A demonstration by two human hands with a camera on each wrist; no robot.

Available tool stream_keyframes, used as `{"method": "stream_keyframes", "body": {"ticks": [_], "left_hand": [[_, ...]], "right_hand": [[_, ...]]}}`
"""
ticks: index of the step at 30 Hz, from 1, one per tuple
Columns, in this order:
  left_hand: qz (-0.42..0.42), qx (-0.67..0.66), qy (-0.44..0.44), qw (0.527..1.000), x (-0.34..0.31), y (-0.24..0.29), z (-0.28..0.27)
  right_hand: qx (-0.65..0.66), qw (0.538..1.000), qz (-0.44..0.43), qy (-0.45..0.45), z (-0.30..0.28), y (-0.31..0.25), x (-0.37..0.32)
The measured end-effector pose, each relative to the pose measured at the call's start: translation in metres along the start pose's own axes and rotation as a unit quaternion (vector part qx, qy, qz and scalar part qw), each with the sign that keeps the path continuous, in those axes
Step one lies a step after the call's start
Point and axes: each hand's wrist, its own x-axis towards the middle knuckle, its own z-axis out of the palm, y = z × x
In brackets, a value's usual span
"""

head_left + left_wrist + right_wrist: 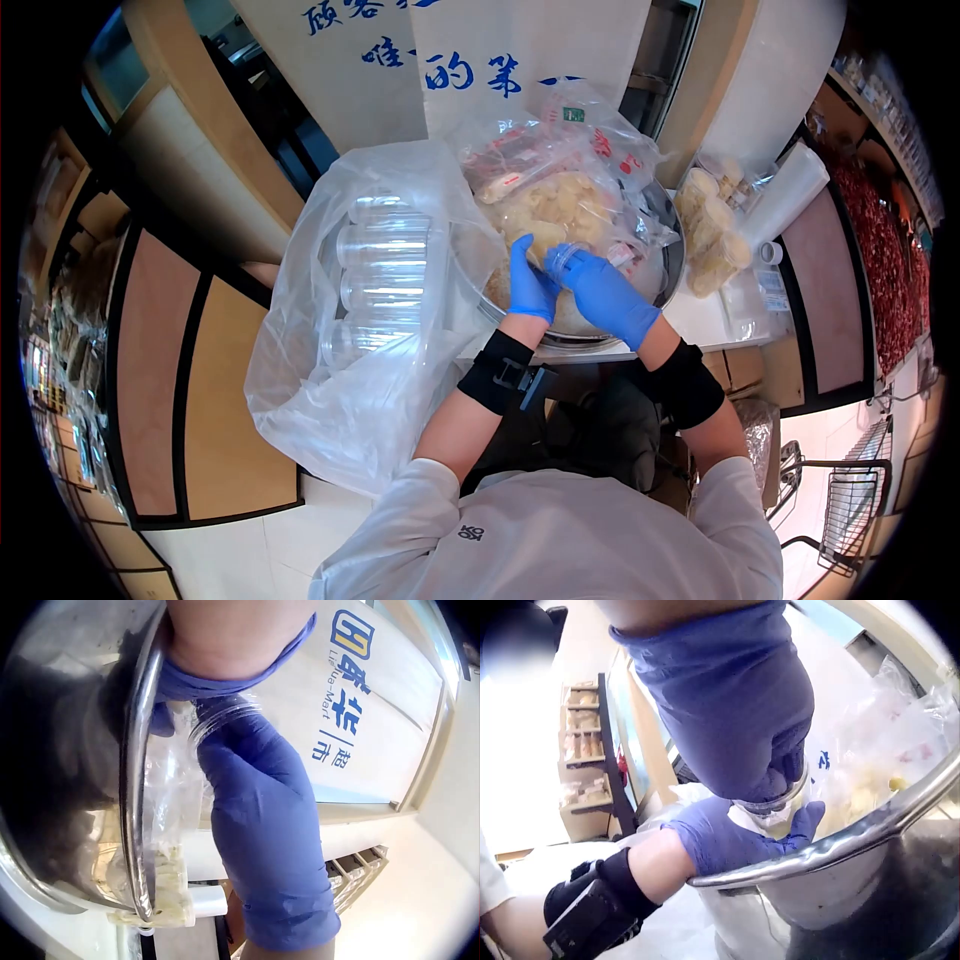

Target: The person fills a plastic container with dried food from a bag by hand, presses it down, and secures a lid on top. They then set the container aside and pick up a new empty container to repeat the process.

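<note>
Your right hand (605,295) clasps the clear jar (562,258) above the steel basin (674,262), its mouth tilted toward your left hand (530,285), whose relaxed fingers cup beneath it.

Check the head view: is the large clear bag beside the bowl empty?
No, the clear bag holds several stacked clear plastic jars.

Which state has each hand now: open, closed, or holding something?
Left hand: open, cupped under the mouth of the clear plastic jar.
Right hand: closed round the clear plastic jar.
</note>
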Motion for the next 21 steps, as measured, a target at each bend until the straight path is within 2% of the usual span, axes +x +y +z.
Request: {"method": "stream_keyframes", "body": {"ticks": [2, 6, 8, 9, 11, 14, 17, 18, 20, 21], "left_hand": [[0.01, 0.025, 0.006, 1.0, -0.005, -0.001, 0.005], [0.011, 0.035, -0.008, 0.999, -0.001, -0.001, 0.002], [0.03, 0.031, -0.026, 0.999, -0.001, -0.001, 0.001], [0.03, 0.03, -0.024, 0.999, -0.002, -0.002, 0.001], [0.034, 0.047, -0.014, 0.998, -0.001, -0.003, 0.003], [0.03, 0.072, -0.019, 0.997, 0.002, -0.004, -0.001], [0.031, 0.081, -0.021, 0.996, -0.002, -0.004, 0.004], [0.031, 0.082, -0.021, 0.996, -0.002, -0.004, 0.004], [0.019, 0.094, -0.002, 0.995, -0.004, -0.003, 0.004], [0.018, 0.095, -0.003, 0.995, -0.004, -0.003, 0.005]], "right_hand": [[-0.153, 0.983, -0.062, -0.082, -0.016, -0.012, 0.001], [-0.198, 0.974, -0.055, -0.098, -0.029, -0.025, 0.007], [-0.202, 0.964, 0.022, -0.169, -0.047, -0.044, 0.015], [-0.201, 0.964, 0.022, -0.171, -0.043, -0.038, 0.011], [-0.24, 0.965, -0.072, -0.079, -0.031, -0.02, 0.0], [-0.27, 0.956, -0.041, -0.105, -0.027, -0.024, 0.0], [-0.21, 0.966, 0.009, -0.151, -0.018, -0.01, 0.001], [-0.21, 0.966, 0.008, -0.151, -0.018, -0.01, 0.002], [-0.101, 0.984, 0.008, -0.146, -0.02, -0.011, 0.004], [-0.101, 0.984, 0.009, -0.145, -0.021, -0.013, 0.005]]}}
